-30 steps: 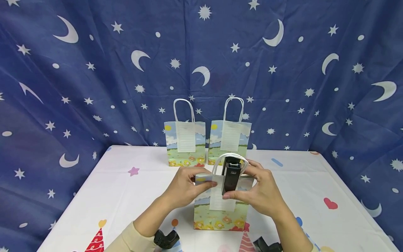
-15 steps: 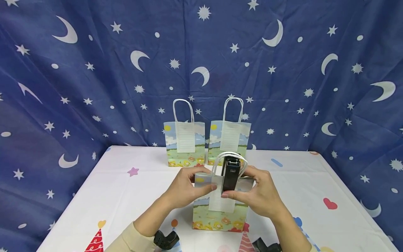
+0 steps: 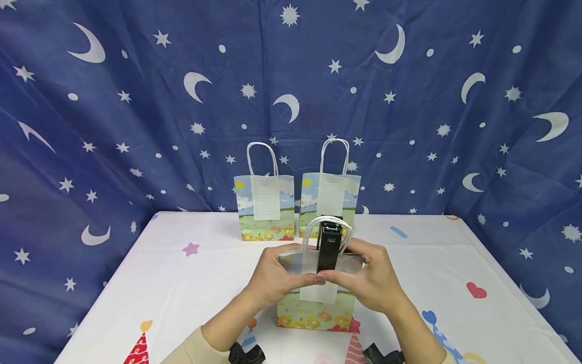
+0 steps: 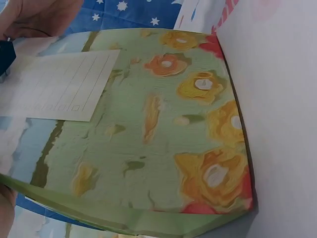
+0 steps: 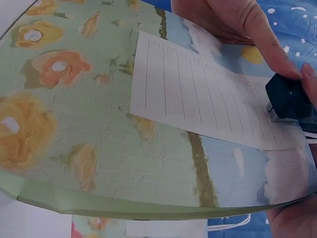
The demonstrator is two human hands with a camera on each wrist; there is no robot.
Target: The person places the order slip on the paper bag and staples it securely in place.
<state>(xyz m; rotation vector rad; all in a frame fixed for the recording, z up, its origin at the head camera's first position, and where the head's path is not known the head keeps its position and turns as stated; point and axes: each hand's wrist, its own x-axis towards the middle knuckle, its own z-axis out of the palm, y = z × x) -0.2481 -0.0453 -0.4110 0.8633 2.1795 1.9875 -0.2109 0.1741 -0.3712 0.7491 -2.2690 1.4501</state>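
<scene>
A floral paper gift bag [image 3: 313, 316] with twisted white handles [image 3: 328, 219] stands before me, a lined paper slip [image 3: 318, 294] hanging on its front. Upright over its top edge, between the handles, is a black stapler [image 3: 329, 246]. My left hand [image 3: 272, 275] reaches from the left, its thumb on the stapler's lower near end and the fingers behind the bag. From the other side my right hand [image 3: 377, 278] grips the stapler, thumb in front. The two thumb tips meet there. In the right wrist view the stapler's end [image 5: 290, 99] sits over the slip's top.
Two similar gift bags, left [image 3: 265, 202] and right [image 3: 329, 194], stand behind on the white printed tablecloth [image 3: 195, 283], each with a slip on its front. A blue moon-and-star curtain [image 3: 227, 116] hangs behind the table.
My left thumb has moved right and down from the bag front onto the stapler's near end, beside the right thumb. The stapler and bag have shifted slightly left in view.
</scene>
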